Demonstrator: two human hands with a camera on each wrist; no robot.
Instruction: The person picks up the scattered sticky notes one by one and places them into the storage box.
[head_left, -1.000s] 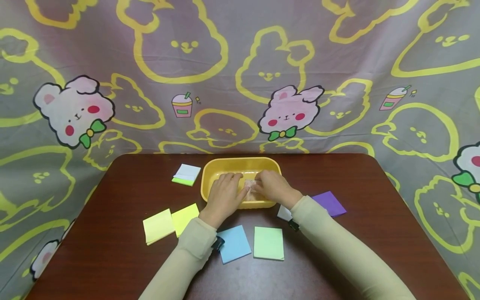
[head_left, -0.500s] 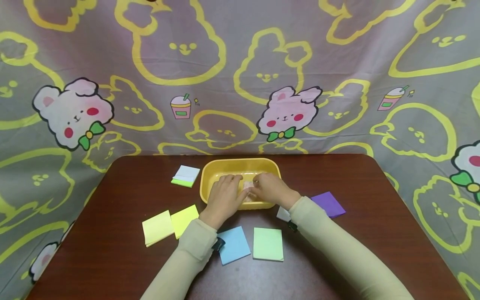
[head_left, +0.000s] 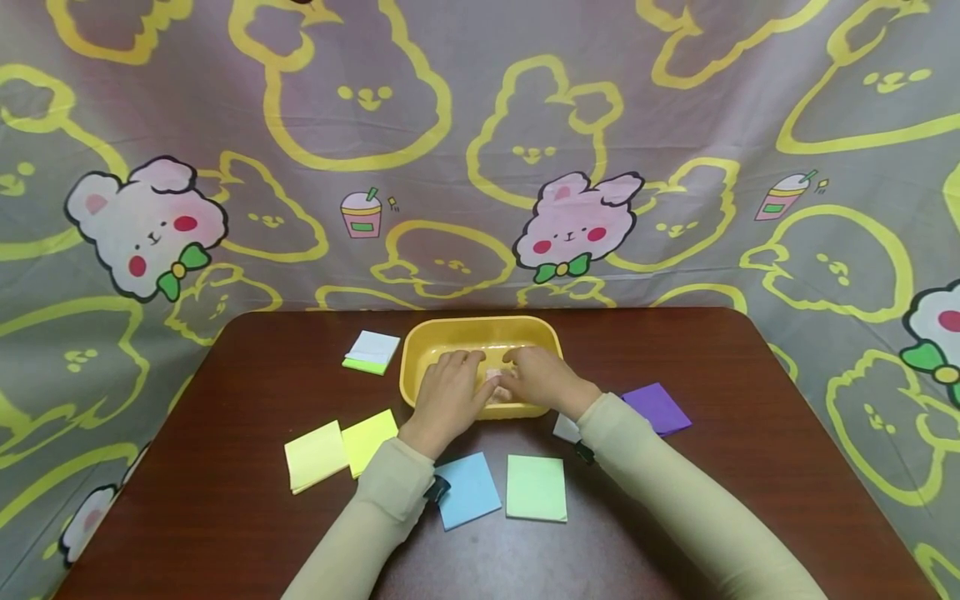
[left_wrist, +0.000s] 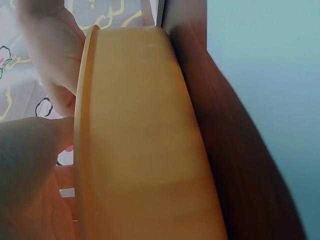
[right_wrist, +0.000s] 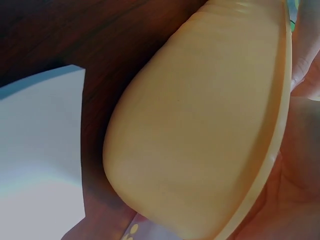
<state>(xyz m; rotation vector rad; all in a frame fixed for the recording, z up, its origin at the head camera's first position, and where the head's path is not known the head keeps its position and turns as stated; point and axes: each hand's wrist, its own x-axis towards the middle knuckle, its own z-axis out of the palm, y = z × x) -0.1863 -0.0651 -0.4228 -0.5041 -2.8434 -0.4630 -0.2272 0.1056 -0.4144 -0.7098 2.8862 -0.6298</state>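
Observation:
In the head view, a yellow plastic basin stands at the back middle of the table. My left hand and right hand both reach over its near rim, thumbs close together. Between them shows a small pale pink, mottled piece, mostly covered by thumbs and fingers. The right fingers bend around its right side; the left thumb lies over its lower left. Whether the left fingers grip it I cannot tell. The left wrist view has the basin wall hiding the fingertips; the right wrist view likewise shows mostly basin wall.
Sticky-note pads lie around the basin: pale yellow, bright yellow, blue, light green, purple, and a whitish pad partly under the right sleeve. A white-and-green stack sits left of the basin.
The pale pink piece has sunk lower between my hands, and less of it shows. The right fingers have shifted slightly; the left hand stays nearly still.

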